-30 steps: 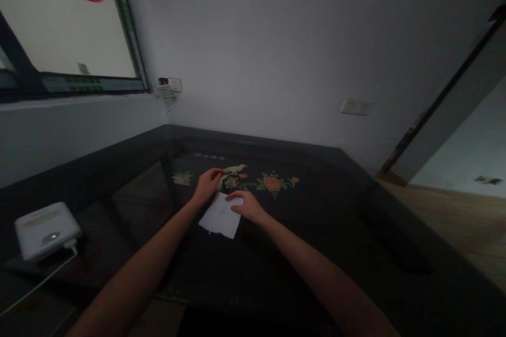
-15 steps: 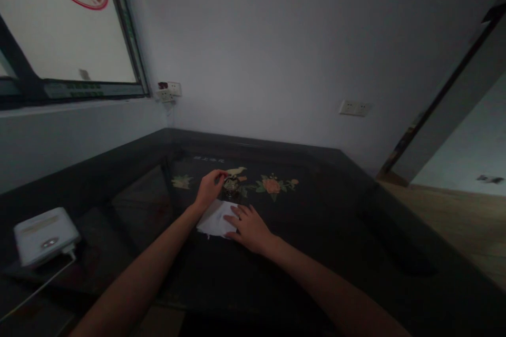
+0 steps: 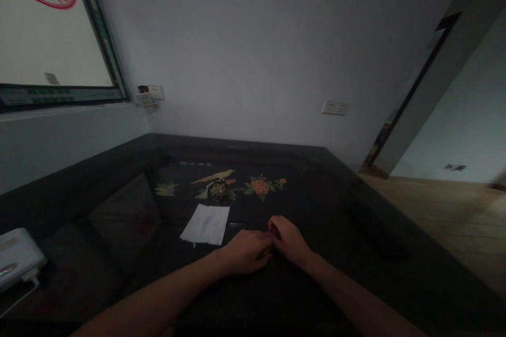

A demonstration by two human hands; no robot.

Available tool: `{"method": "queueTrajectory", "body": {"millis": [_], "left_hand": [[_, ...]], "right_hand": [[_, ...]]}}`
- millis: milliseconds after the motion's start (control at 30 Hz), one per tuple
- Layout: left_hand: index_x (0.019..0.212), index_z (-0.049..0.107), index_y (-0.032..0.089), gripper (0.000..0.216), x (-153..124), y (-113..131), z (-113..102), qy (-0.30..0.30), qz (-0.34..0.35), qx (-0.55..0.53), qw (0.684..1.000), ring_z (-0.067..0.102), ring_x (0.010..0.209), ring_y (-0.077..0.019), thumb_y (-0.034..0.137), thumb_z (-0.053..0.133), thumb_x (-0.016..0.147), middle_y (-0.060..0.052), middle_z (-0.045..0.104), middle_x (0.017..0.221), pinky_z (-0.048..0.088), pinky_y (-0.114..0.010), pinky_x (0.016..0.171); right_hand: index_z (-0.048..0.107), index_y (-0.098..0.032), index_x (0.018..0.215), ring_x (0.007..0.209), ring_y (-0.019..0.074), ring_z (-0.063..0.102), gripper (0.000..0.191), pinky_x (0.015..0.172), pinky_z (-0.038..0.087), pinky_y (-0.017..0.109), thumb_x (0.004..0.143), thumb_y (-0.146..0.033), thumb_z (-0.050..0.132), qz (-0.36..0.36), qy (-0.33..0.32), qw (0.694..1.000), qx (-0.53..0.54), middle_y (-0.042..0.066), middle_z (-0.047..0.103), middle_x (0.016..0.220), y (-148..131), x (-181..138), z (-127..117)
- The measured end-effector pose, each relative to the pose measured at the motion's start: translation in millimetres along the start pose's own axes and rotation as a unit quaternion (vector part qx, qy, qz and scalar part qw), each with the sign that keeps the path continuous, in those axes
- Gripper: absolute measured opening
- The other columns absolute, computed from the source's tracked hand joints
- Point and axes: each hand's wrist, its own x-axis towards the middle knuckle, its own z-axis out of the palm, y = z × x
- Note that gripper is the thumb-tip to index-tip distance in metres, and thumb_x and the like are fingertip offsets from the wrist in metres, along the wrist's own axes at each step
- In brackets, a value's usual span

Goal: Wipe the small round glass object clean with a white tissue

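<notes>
My left hand point(image 3: 248, 251) rests low over the dark table, fingers curled in and knuckles up. My right hand point(image 3: 291, 239) is closed too, and its curled fingertips meet those of the left. Whatever lies between or inside the fingers, if anything, is hidden. A white sheet of paper or tissue point(image 3: 206, 225), slightly creased, lies flat to the left of my hands, apart from them. Just behind the sheet sits a small, dark, shiny round object point(image 3: 219, 190); its kind is too dim to tell.
The glossy dark table point(image 3: 316, 184) carries a printed bird and flower point(image 3: 261, 186). A white box with a cable point(image 3: 18, 258) stands at the left edge. On the right lies a long dark object point(image 3: 377, 231). Wall sockets point(image 3: 335, 108) are behind.
Both hands have left the white sheet and the round object, moving right and nearer to me, and now meet with fingers closed. The view has turned slightly right.
</notes>
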Motion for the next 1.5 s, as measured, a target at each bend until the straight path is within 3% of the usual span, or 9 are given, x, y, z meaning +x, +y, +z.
{"method": "queueTrajectory", "body": {"millis": [300, 833, 1033, 1267, 1500], "left_hand": [[0.087, 0.059, 0.020, 0.013, -7, -13, -4, -0.024, -0.003, -0.013, 1.000, 0.064, 0.077, -0.0169, 0.025, 0.048, 0.089, -0.004, 0.068, 0.086, 0.043, -0.024, 0.064], [0.089, 0.059, 0.019, 0.012, -8, -5, -11, -0.042, 0.002, 0.027, 0.999, 0.065, 0.080, -0.0181, 0.024, 0.047, 0.091, -0.005, 0.069, 0.091, 0.044, -0.025, 0.066], [0.091, 0.059, 0.019, 0.012, -9, -6, -9, -0.035, 0.008, 0.023, 0.999, 0.065, 0.081, -0.0183, 0.023, 0.048, 0.090, -0.005, 0.069, 0.092, 0.045, -0.025, 0.068], [0.093, 0.059, 0.019, 0.015, -9, -7, -8, -0.049, -0.001, 0.029, 0.998, 0.066, 0.084, -0.0194, 0.025, 0.045, 0.092, -0.006, 0.069, 0.095, 0.047, -0.026, 0.072], [0.096, 0.057, 0.020, 0.014, -10, -7, -8, -0.048, -0.007, 0.029, 0.998, 0.065, 0.085, -0.0171, 0.026, 0.045, 0.093, -0.005, 0.068, 0.096, 0.047, -0.025, 0.075]], "right_hand": [[0.041, -0.020, 0.070, 0.063, 0.0128, 0.045, 0.016, 0.059, 0.025, 0.024, 0.073, -0.008, 0.050, -0.012, -0.052, 0.999, -0.002, -0.003, 0.049, 0.067, -4, 2, 11], [0.041, -0.020, 0.068, 0.062, 0.0121, 0.041, 0.016, 0.058, 0.023, 0.023, 0.071, -0.008, 0.051, -0.028, -0.071, 0.997, -0.001, -0.003, 0.046, 0.065, -5, 1, 6], [0.046, -0.020, 0.073, 0.064, 0.0126, 0.045, 0.014, 0.060, 0.025, 0.023, 0.071, -0.007, 0.050, -0.031, -0.081, 0.996, -0.005, -0.003, 0.050, 0.068, -7, 0, 4], [0.057, -0.019, 0.095, 0.067, 0.0127, 0.050, 0.021, 0.060, 0.029, 0.022, 0.076, -0.010, 0.053, -0.010, -0.107, 0.994, -0.004, -0.002, 0.054, 0.072, -9, 1, 1], [0.063, -0.019, 0.090, 0.073, 0.0141, 0.052, 0.017, 0.066, 0.032, 0.023, 0.078, -0.011, 0.053, -0.025, -0.116, 0.993, -0.006, 0.001, 0.059, 0.077, -9, 2, -1]]}}
